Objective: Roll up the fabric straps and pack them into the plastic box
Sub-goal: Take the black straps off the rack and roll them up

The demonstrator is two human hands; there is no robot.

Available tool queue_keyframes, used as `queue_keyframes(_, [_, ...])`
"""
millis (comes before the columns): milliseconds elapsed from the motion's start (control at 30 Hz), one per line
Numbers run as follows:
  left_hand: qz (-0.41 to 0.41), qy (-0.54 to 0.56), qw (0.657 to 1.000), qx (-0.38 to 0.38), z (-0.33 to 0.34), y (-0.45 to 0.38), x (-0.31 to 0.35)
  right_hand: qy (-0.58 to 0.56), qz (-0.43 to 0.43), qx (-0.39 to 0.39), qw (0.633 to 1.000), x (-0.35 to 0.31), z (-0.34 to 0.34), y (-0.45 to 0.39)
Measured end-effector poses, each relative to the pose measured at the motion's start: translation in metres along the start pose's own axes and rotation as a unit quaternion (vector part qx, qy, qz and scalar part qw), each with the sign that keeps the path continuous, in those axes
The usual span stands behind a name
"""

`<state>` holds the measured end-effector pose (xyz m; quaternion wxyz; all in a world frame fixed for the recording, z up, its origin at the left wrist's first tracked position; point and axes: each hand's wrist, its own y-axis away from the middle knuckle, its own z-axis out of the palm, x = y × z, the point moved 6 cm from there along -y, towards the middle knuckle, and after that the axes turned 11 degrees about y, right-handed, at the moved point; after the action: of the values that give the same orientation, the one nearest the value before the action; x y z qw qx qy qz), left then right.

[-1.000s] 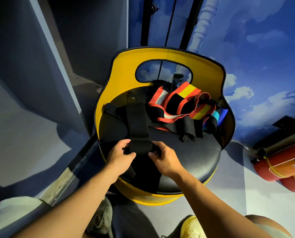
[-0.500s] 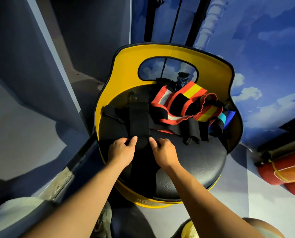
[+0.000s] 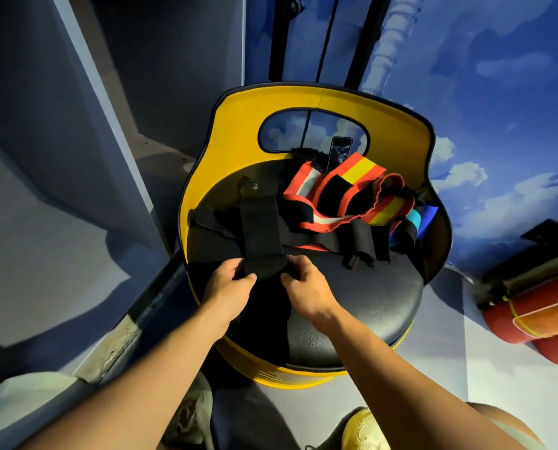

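Note:
A wide black strap (image 3: 259,228) lies lengthwise on the black seat of a yellow chair (image 3: 362,300). Its near end is rolled into a short coil. My left hand (image 3: 229,284) pinches the coil's left side and my right hand (image 3: 305,282) pinches its right side. Behind them lies a heap of red, yellow and black straps (image 3: 345,196), with blue and teal ones (image 3: 425,219) at the far right. No plastic box shows in this view.
A phone (image 3: 339,154) leans against the yellow backrest (image 3: 238,131). A small dark round object (image 3: 250,188) sits at the strap's far end. Red fire extinguishers (image 3: 537,316) lie on the floor at the right. A grey wall panel stands left.
The rolled end has travelled a little farther up the black strap, and both hands moved with it. The camera has shifted slightly.

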<state>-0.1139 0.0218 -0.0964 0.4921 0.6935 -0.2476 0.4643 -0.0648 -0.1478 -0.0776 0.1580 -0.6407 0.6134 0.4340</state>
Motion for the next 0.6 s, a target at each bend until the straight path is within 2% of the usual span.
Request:
queue_keyframes(133, [-0.014, -0.039, 0.999, -0.011, -0.005, 0.006, -0.006, 0.086, -0.008, 0.011, 0.996, -0.002, -0.004, 0.007])
queue_keyframes(233, [-0.005, -0.089, 0.996, 0.018, -0.007, 0.001, 0.002, 0.123, -0.019, 0.024, 0.992, -0.005, -0.004, 0.001])
queue_keyframes(467, [0.074, -0.065, 0.988, 0.121, -0.003, -0.011, 0.025, 0.040, -0.019, 0.140, 0.989, -0.008, -0.007, -0.018])
queue_keyframes(533, [0.080, -0.048, 0.987, 0.130, -0.003, -0.016, 0.024, 0.029, -0.024, 0.142, 0.989, -0.010, -0.006, -0.018])
queue_keyframes(600, [0.068, -0.044, 0.989, 0.120, -0.004, -0.019, 0.022, 0.027, -0.015, 0.108, 0.994, -0.010, -0.004, -0.018])
